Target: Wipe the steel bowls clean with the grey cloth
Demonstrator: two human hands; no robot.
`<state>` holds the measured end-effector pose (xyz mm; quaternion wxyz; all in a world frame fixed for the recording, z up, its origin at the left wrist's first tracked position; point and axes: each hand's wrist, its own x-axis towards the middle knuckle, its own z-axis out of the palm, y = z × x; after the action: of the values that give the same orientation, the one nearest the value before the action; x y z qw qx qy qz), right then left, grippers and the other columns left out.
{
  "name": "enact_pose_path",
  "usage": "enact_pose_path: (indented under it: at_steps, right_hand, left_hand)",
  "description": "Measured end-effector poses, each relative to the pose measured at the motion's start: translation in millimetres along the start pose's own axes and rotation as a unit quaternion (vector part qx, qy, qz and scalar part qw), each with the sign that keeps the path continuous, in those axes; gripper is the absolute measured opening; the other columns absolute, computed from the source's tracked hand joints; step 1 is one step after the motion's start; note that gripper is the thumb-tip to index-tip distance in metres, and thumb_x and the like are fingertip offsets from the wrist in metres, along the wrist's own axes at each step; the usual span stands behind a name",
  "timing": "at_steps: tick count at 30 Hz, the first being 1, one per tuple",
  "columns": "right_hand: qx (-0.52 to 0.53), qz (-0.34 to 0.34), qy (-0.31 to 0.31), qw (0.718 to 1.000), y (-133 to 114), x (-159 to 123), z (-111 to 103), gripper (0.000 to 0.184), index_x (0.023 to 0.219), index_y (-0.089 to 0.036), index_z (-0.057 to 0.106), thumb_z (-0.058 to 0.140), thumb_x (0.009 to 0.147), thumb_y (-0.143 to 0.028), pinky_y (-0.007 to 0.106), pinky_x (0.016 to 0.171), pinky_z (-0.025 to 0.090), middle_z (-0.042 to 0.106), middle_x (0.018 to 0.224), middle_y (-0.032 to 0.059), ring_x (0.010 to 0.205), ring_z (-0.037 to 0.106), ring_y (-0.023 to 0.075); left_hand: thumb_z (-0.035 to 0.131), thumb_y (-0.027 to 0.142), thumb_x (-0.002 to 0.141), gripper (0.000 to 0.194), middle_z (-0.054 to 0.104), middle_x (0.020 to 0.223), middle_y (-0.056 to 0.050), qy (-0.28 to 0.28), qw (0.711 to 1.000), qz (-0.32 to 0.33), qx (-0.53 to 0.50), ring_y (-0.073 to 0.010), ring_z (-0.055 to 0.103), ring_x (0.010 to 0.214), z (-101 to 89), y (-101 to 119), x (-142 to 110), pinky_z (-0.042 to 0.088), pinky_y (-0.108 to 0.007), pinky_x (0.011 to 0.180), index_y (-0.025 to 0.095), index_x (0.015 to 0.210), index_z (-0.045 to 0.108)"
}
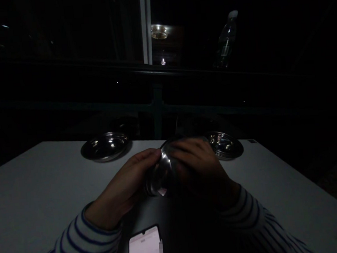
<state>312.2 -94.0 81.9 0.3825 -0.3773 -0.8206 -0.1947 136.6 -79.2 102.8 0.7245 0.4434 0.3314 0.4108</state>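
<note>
The metal bowl sits right between your two hands, tilted above the middle of the surface; being round, it has no clear long axis. Your left hand is clamped on its left edge, thumb on top. Your right hand lies over its right side, fingers bent and blurred; you cannot tell whether they grip. Both hands are equally near. A left dish and a right dish rest toward the far edge, a phone near you. Beyond, the room is dark, with a bottle standing at right.
</note>
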Motion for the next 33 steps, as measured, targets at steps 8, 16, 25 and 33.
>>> enact_pose_path:
  at_steps: [8, 16, 25, 33]
  right_hand:
    - [-0.020, 0.014, -0.016, 1.000, -9.0, -1.1, 3.1, 0.026, 0.104, -0.020, 0.060, 0.049, 0.081, -0.027, 0.040, 0.083, 0.039, 0.057, 0.110, 0.0064, 0.103, 0.046, 0.0226]
    - [-0.006, 0.075, 0.036, 0.997, -1.2, -0.8, 6.5, 0.022, 0.097, -0.014, 0.059, 0.046, 0.082, -0.022, 0.036, 0.083, 0.040, 0.061, 0.101, 0.0088, 0.095, 0.051, 0.0201]
    - [-0.034, -0.067, -0.037, 0.996, -29.3, -2.5, 13.0, 0.023, 0.097, -0.021, 0.058, 0.047, 0.080, -0.031, 0.039, 0.078, 0.037, 0.058, 0.108, 0.0045, 0.099, 0.047, 0.0226]
    - [-0.011, 0.121, 0.067, 0.990, -4.7, -0.2, 10.3, 0.021, 0.094, -0.014, 0.059, 0.043, 0.081, -0.019, 0.034, 0.081, 0.041, 0.060, 0.097, 0.0092, 0.092, 0.051, 0.0193]
  left_hand:
    - [0.061, 0.027, 0.071, 0.012, 0.064, 0.067, 0.000, 0.055, 0.998, 0.032, 0.008, -0.0114, 0.057, 0.062, 2.2, -6.5, 4.1, 0.045, -0.021, 0.058, 0.015, 0.072, 0.063]
    - [0.062, 0.045, 0.067, 0.030, 0.059, 0.052, 0.002, 0.144, 0.986, 0.049, 0.075, -0.0098, 0.052, 0.046, 7.1, -7.4, 2.8, 0.037, -0.019, 0.043, 0.016, 0.059, 0.059]
    - [0.060, 0.047, 0.068, 0.030, 0.057, 0.052, 0.004, 0.143, 0.983, 0.076, 0.082, -0.0105, 0.051, 0.048, 3.7, -9.6, 4.2, 0.038, -0.020, 0.046, 0.018, 0.062, 0.057]
    - [0.058, 0.051, 0.068, 0.036, 0.054, 0.051, 0.003, 0.147, 0.984, 0.044, 0.095, -0.0101, 0.049, 0.047, 6.2, -8.2, 2.6, 0.036, -0.020, 0.044, 0.017, 0.058, 0.054]
